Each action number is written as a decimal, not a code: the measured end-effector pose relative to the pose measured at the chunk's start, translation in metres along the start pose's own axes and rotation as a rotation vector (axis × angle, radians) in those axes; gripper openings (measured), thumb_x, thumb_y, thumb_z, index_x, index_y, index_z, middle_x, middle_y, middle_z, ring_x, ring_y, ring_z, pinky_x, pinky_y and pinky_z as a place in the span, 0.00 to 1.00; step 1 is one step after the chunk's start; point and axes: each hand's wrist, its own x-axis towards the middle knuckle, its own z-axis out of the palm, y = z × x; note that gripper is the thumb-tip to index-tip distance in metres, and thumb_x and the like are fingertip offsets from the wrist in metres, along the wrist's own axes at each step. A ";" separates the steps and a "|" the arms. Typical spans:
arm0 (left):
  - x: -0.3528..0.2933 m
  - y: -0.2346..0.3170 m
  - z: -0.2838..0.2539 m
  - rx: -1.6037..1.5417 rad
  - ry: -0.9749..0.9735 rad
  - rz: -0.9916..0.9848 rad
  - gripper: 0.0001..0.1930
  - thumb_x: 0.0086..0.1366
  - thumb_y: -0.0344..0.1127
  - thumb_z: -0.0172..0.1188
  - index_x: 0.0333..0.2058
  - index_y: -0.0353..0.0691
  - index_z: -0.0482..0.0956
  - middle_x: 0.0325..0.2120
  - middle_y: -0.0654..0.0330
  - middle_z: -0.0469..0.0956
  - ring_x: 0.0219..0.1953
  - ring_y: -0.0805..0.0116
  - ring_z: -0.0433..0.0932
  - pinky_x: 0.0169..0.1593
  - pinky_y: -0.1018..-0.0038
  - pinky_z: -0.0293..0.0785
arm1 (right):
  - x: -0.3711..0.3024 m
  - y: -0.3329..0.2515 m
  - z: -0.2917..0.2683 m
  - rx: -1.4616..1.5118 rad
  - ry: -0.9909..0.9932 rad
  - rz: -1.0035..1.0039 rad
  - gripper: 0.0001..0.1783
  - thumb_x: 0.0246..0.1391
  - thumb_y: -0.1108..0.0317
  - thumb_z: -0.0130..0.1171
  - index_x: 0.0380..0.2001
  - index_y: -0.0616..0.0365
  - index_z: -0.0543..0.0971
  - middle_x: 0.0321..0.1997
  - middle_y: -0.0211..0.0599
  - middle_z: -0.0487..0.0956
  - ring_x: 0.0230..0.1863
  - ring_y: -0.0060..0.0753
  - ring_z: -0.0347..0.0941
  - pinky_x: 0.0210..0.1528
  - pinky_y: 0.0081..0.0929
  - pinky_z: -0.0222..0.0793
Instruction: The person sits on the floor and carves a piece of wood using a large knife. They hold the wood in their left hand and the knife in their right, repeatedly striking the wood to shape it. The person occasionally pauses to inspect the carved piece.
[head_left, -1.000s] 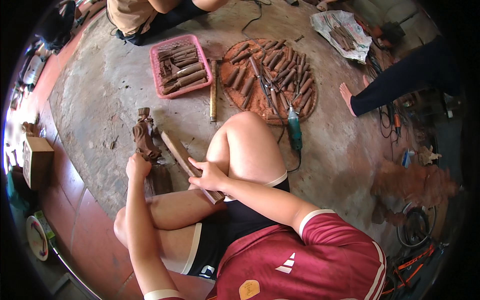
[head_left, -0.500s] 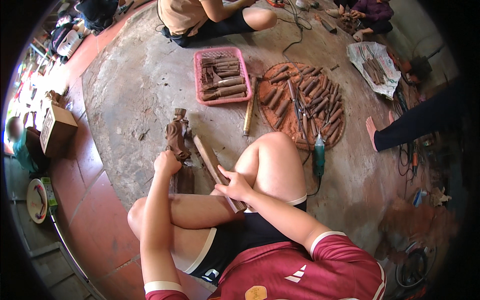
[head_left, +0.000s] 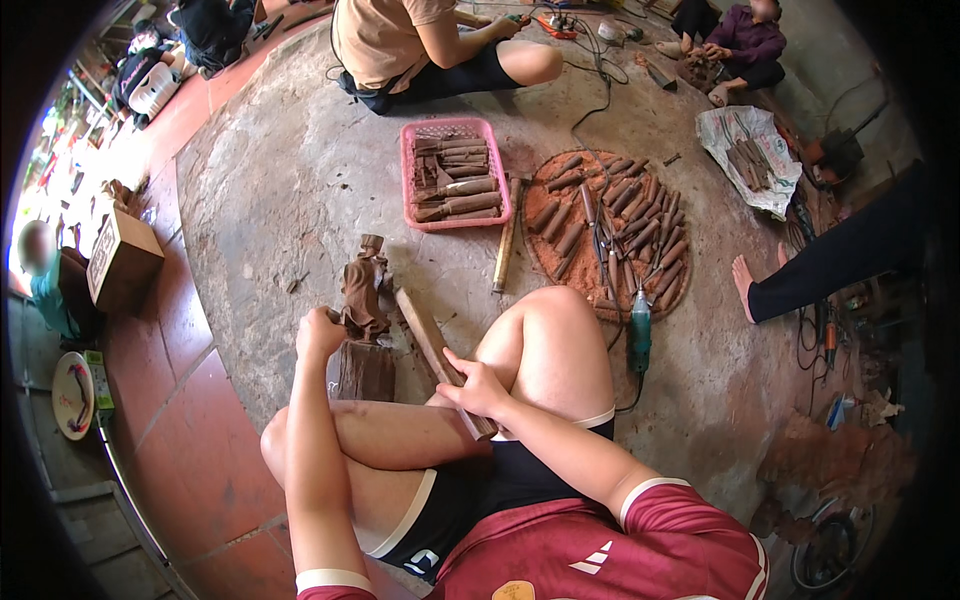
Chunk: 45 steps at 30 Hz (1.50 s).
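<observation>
A brown carved wooden figure (head_left: 366, 292) stands upright before my crossed legs, on or just behind a dark wooden block (head_left: 366, 371). At the carving's left side, my left hand (head_left: 319, 333) is closed in a fist. A small dark end shows by its fingers, but what it grips is too hidden to name. My right hand (head_left: 476, 389) is wrapped round a long squared wooden bar (head_left: 428, 335). The bar slants from my lap toward the carving, its far end close to the figure's right side.
Beyond lie a pink basket (head_left: 408, 180) of wooden-handled tools, a hammer (head_left: 503, 250), and a round reddish mat (head_left: 540, 255) covered with handled tools. A green corded rotary tool (head_left: 640, 330) lies near my knee. Another person's bare foot (head_left: 743, 287) is at right; a seated person (head_left: 395, 50) is ahead.
My left hand has shifted slightly left, away from the carving. My right hand keeps its hold on the bar. The whole view has shifted a little, so everything sits lower.
</observation>
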 end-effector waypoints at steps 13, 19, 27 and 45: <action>-0.015 0.019 -0.025 -0.782 0.316 0.304 0.06 0.64 0.32 0.60 0.34 0.35 0.80 0.24 0.60 0.79 0.27 0.74 0.75 0.34 0.76 0.72 | 0.002 0.005 0.000 -0.005 0.006 0.025 0.45 0.45 0.59 0.65 0.66 0.60 0.62 0.32 0.56 0.82 0.31 0.32 0.80 0.41 0.26 0.74; -0.056 0.063 -0.003 -0.649 0.298 0.504 0.11 0.59 0.36 0.68 0.30 0.34 0.77 0.20 0.57 0.75 0.22 0.68 0.72 0.29 0.73 0.71 | 0.003 0.001 0.000 0.010 -0.015 0.078 0.44 0.47 0.61 0.67 0.67 0.60 0.61 0.35 0.52 0.83 0.34 0.29 0.78 0.42 0.25 0.73; -0.053 0.069 0.015 -0.485 0.208 0.490 0.25 0.47 0.41 0.78 0.24 0.36 0.67 0.16 0.50 0.69 0.20 0.57 0.64 0.27 0.66 0.68 | 0.007 0.008 0.001 0.011 0.027 -0.080 0.44 0.45 0.61 0.65 0.65 0.68 0.62 0.42 0.56 0.82 0.38 0.31 0.79 0.46 0.24 0.72; -0.015 0.010 0.013 -1.204 0.276 0.251 0.20 0.65 0.41 0.63 0.16 0.40 0.72 0.12 0.72 0.67 0.18 0.83 0.62 0.22 0.79 0.57 | 0.010 0.020 0.000 0.100 -0.024 -0.025 0.42 0.49 0.69 0.65 0.66 0.70 0.59 0.44 0.39 0.80 0.38 0.20 0.74 0.42 0.18 0.71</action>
